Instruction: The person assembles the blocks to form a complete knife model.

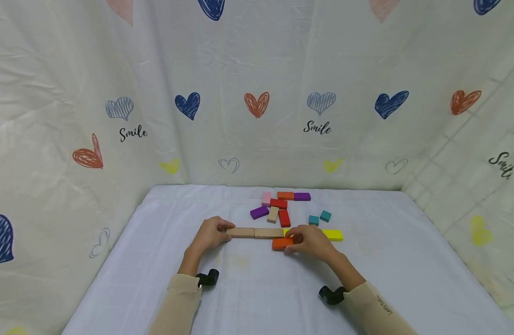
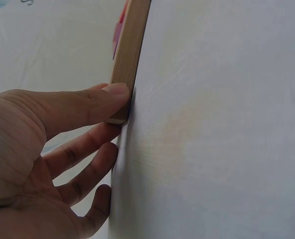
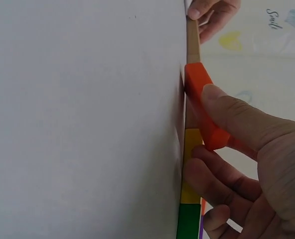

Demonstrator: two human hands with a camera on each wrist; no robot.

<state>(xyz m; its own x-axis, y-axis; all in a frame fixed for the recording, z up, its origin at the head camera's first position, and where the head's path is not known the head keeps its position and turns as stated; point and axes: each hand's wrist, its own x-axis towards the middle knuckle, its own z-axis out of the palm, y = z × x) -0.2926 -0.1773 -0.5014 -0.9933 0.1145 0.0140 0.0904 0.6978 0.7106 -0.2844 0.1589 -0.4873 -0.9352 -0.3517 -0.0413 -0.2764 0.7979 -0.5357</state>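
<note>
A straight row of blocks lies on the white cloth. At its left end are two plain wooden blocks (image 1: 240, 232), end to end. My left hand (image 1: 211, 231) pinches the outer end of the leftmost one; in the left wrist view the thumb (image 2: 100, 102) presses its near face. Between thumb and fingers my right hand (image 1: 313, 239) holds an orange block (image 3: 200, 94), tilted in front of the row. Beneath that hand the row continues with a yellow block (image 3: 191, 191) and a green block (image 3: 189, 221). Another yellow block (image 1: 333, 235) shows at the right end.
Behind the row lie loose blocks: purple (image 1: 259, 212), plain wood (image 1: 273, 214), red (image 1: 284, 218) and pink (image 1: 266, 198), among others. Two small teal blocks (image 1: 325, 216) sit further right. A hanging cloth (image 1: 282, 153) with printed hearts stands along the table's back edge.
</note>
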